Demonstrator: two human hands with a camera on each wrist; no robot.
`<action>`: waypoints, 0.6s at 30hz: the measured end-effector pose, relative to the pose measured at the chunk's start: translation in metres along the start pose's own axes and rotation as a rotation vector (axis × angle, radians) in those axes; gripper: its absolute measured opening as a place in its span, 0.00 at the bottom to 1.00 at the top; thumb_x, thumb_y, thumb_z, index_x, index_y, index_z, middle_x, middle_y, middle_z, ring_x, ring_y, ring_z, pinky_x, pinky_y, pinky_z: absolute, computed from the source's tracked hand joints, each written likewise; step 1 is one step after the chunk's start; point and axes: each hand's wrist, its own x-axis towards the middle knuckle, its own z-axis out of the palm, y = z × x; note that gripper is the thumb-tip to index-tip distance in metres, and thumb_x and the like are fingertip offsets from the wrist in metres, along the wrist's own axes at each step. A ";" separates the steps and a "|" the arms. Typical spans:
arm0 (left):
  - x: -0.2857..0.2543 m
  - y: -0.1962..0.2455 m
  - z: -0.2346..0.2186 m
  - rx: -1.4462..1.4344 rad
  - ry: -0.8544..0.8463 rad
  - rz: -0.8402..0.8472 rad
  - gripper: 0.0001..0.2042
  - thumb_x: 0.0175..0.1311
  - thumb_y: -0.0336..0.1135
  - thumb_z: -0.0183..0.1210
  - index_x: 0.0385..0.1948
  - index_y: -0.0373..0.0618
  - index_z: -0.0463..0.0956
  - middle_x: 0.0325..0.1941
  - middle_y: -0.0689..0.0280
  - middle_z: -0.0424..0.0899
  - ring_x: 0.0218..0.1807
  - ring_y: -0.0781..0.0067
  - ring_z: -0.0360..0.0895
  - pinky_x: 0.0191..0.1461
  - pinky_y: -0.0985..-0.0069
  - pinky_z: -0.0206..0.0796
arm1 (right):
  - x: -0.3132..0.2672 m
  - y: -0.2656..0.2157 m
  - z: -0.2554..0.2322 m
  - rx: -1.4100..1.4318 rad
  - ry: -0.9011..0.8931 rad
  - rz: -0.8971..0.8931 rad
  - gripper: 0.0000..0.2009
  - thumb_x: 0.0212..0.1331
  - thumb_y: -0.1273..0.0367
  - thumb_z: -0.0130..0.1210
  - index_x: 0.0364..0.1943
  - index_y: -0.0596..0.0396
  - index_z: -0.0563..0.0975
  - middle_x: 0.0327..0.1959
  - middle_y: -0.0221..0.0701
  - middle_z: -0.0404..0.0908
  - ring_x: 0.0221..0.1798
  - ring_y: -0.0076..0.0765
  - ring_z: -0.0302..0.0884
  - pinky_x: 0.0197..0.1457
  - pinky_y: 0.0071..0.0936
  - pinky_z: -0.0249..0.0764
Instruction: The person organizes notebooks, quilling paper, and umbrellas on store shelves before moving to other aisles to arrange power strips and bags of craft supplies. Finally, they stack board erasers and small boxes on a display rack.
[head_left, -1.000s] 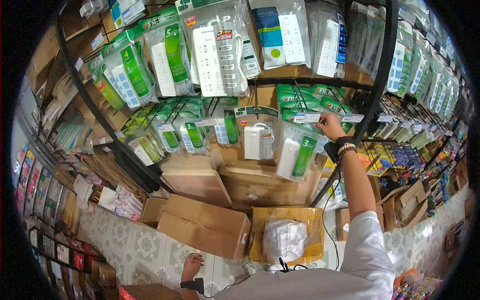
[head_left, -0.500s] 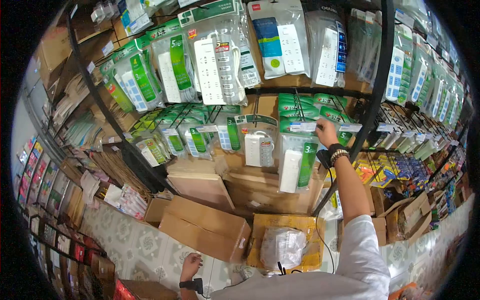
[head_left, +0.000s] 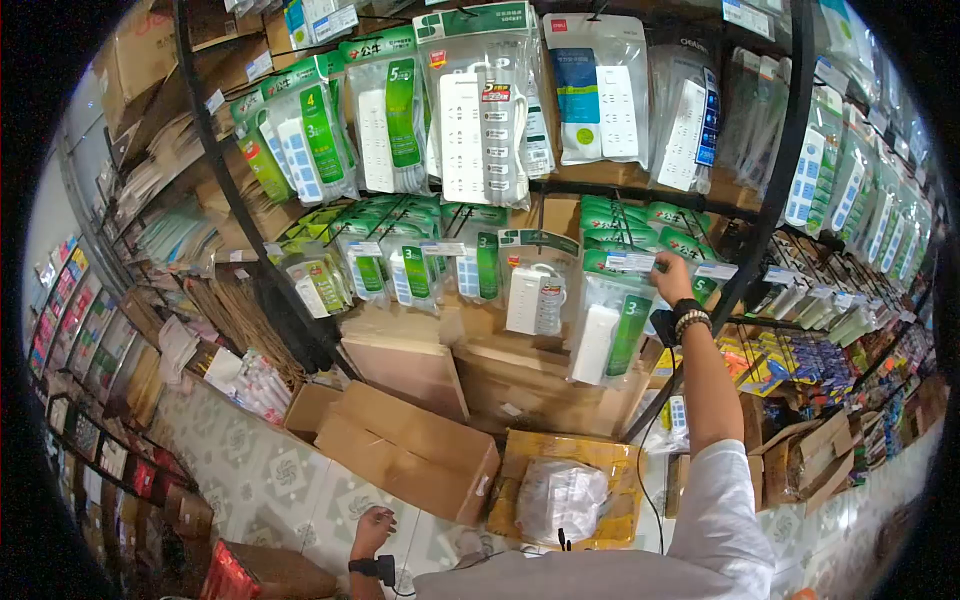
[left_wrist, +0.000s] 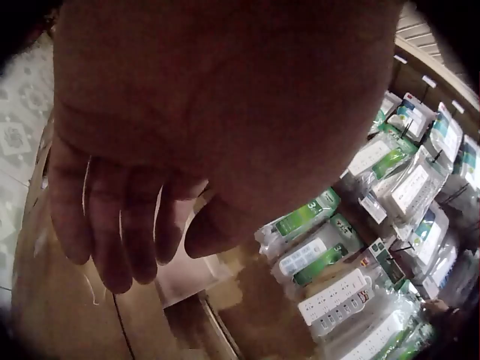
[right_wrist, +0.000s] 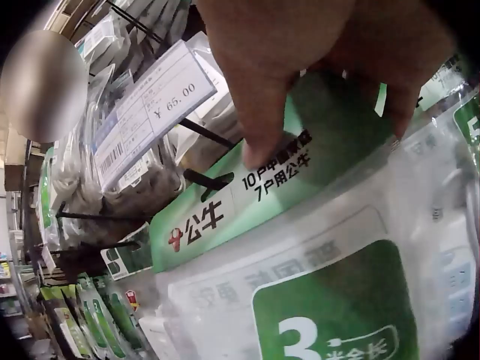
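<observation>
My right hand (head_left: 674, 278) reaches up to the lower row of hooks and grips the green header of a bagged power strip (head_left: 608, 335). In the right wrist view, the thumb presses on the front of the header card (right_wrist: 225, 217) and the other fingers go behind it. The card's slot still sits around the black hook tip. A price tag (right_wrist: 154, 109) reading 65.00 sticks out just above. Low down by the body hangs my left hand (head_left: 374, 528), its fingers loosely bent and holding nothing; in the left wrist view its fingers point downward.
More bagged power strips (head_left: 480, 130) hang in the row above and to the left. A black rack post (head_left: 775, 180) rises right of my right hand. Cardboard boxes (head_left: 410, 440) and a white plastic bundle (head_left: 562, 500) lie below. A cable runs down from the right wrist.
The head view has shifted, so the shelves appear further right. My right hand stays at the same bag's header, and the bag swings slightly. The left hand still hangs low.
</observation>
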 end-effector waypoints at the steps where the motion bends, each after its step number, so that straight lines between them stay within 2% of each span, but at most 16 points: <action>1: 0.004 0.001 0.000 -0.019 -0.026 0.000 0.06 0.57 0.28 0.51 0.34 0.38 0.72 0.26 0.61 0.78 0.25 0.72 0.76 0.26 0.77 0.67 | -0.005 -0.007 -0.001 -0.010 0.007 0.001 0.12 0.44 0.73 0.60 0.35 0.64 0.76 0.33 0.41 0.80 0.36 0.34 0.77 0.42 0.28 0.70; 3: 0.011 0.007 0.004 0.035 -0.052 0.029 0.06 0.56 0.28 0.51 0.34 0.38 0.72 0.26 0.61 0.78 0.25 0.72 0.76 0.26 0.77 0.67 | -0.015 -0.019 -0.002 0.015 0.014 -0.058 0.12 0.44 0.74 0.60 0.35 0.63 0.77 0.31 0.39 0.80 0.34 0.32 0.77 0.41 0.27 0.70; 5: 0.012 0.015 0.006 0.085 -0.067 0.054 0.07 0.56 0.28 0.51 0.35 0.39 0.72 0.26 0.61 0.78 0.25 0.72 0.76 0.26 0.78 0.67 | -0.025 -0.028 -0.003 0.070 0.012 -0.053 0.14 0.42 0.72 0.61 0.36 0.62 0.76 0.34 0.39 0.80 0.36 0.34 0.77 0.42 0.28 0.70; 7: 0.010 0.024 0.002 0.121 -0.075 0.023 0.07 0.55 0.27 0.51 0.35 0.39 0.72 0.26 0.62 0.77 0.25 0.73 0.76 0.26 0.79 0.67 | -0.039 -0.037 -0.005 -0.141 0.129 -0.042 0.18 0.41 0.70 0.62 0.39 0.60 0.75 0.37 0.40 0.78 0.40 0.37 0.75 0.44 0.31 0.70; 8: 0.009 0.024 -0.004 0.122 -0.076 0.027 0.07 0.55 0.27 0.51 0.35 0.39 0.72 0.26 0.62 0.77 0.25 0.73 0.76 0.26 0.79 0.67 | -0.048 -0.042 -0.005 -0.070 0.153 -0.013 0.21 0.40 0.69 0.63 0.43 0.59 0.74 0.40 0.42 0.77 0.43 0.40 0.74 0.46 0.33 0.70; 9: 0.009 0.022 -0.009 0.108 -0.073 0.009 0.07 0.55 0.27 0.50 0.35 0.39 0.72 0.26 0.62 0.77 0.25 0.73 0.76 0.26 0.80 0.67 | -0.061 -0.045 -0.003 -0.153 0.244 -0.063 0.21 0.42 0.71 0.61 0.44 0.59 0.72 0.39 0.42 0.76 0.40 0.42 0.74 0.44 0.34 0.69; 11: 0.013 0.004 -0.022 0.087 -0.077 -0.005 0.07 0.55 0.26 0.50 0.34 0.40 0.73 0.25 0.62 0.77 0.24 0.73 0.76 0.25 0.80 0.67 | -0.090 -0.056 0.000 -0.380 0.459 -0.167 0.18 0.44 0.74 0.57 0.42 0.59 0.71 0.37 0.42 0.73 0.38 0.45 0.72 0.42 0.36 0.69; 13: 0.023 -0.029 -0.040 -0.042 -0.076 -0.012 0.06 0.55 0.26 0.50 0.34 0.40 0.73 0.25 0.61 0.78 0.24 0.74 0.76 0.25 0.80 0.67 | -0.115 -0.081 0.014 -0.467 0.507 -0.110 0.15 0.45 0.76 0.52 0.41 0.60 0.69 0.36 0.42 0.71 0.38 0.47 0.70 0.40 0.36 0.69; 14: 0.022 -0.039 -0.049 -0.142 -0.087 -0.001 0.06 0.54 0.26 0.50 0.33 0.39 0.73 0.25 0.60 0.78 0.24 0.73 0.76 0.25 0.79 0.68 | -0.120 -0.094 0.027 -0.317 0.409 -0.104 0.14 0.46 0.76 0.52 0.40 0.60 0.70 0.36 0.42 0.71 0.38 0.47 0.70 0.40 0.36 0.69; 15: 0.024 -0.044 -0.054 -0.013 -0.051 -0.009 0.06 0.54 0.25 0.50 0.33 0.38 0.73 0.25 0.60 0.78 0.23 0.72 0.76 0.25 0.77 0.69 | -0.122 -0.106 0.040 -0.169 0.307 -0.092 0.13 0.46 0.76 0.51 0.40 0.60 0.70 0.36 0.43 0.70 0.38 0.46 0.70 0.39 0.35 0.69; 17: 0.038 -0.068 -0.068 0.063 -0.081 -0.002 0.07 0.59 0.34 0.54 0.33 0.41 0.70 0.26 0.61 0.77 0.25 0.70 0.76 0.24 0.76 0.69 | -0.112 -0.125 0.061 -0.213 0.046 -0.204 0.13 0.46 0.75 0.51 0.39 0.61 0.71 0.37 0.43 0.70 0.38 0.46 0.71 0.38 0.34 0.70; 18: 0.041 -0.065 -0.070 0.065 -0.076 0.005 0.07 0.59 0.34 0.54 0.33 0.41 0.70 0.26 0.61 0.77 0.25 0.70 0.76 0.24 0.76 0.69 | -0.102 -0.137 0.075 -0.199 0.036 -0.171 0.12 0.46 0.75 0.51 0.38 0.61 0.71 0.37 0.43 0.70 0.37 0.47 0.71 0.38 0.36 0.70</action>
